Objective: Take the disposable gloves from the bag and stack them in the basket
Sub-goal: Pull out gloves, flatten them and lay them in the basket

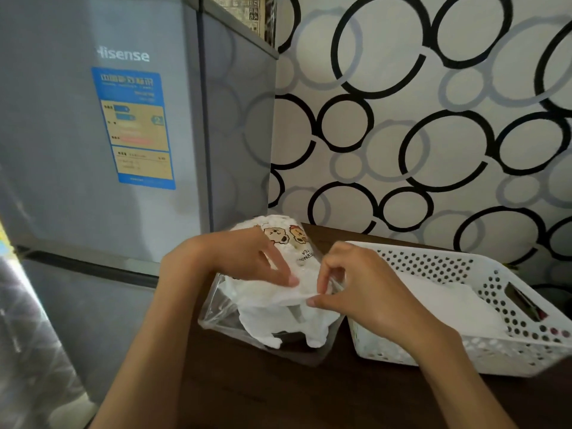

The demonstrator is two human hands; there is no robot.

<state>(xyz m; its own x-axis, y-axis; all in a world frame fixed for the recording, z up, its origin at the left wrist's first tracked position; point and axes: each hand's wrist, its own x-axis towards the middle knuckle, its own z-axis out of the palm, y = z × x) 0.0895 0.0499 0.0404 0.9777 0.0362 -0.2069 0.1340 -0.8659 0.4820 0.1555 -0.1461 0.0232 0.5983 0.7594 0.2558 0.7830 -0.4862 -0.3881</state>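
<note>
A clear plastic bag [216, 308] with cartoon dogs printed on it lies on the dark wooden table [278, 394], stuffed with thin white disposable gloves [278, 317]. My left hand [247, 258] presses flat on the top of the glove bundle, fingers pointing right. My right hand [349, 280] pinches the edge of one thin glove at the bag's mouth, between thumb and fingers. To the right stands a white perforated basket [483, 274], with a flat layer of white gloves [448, 305] lying in its bottom.
A grey fridge [108, 150] with a blue and yellow energy label stands close on the left. A wall with black and grey circle wallpaper [418, 119] backs the table. Something dark lies behind the basket's far right corner.
</note>
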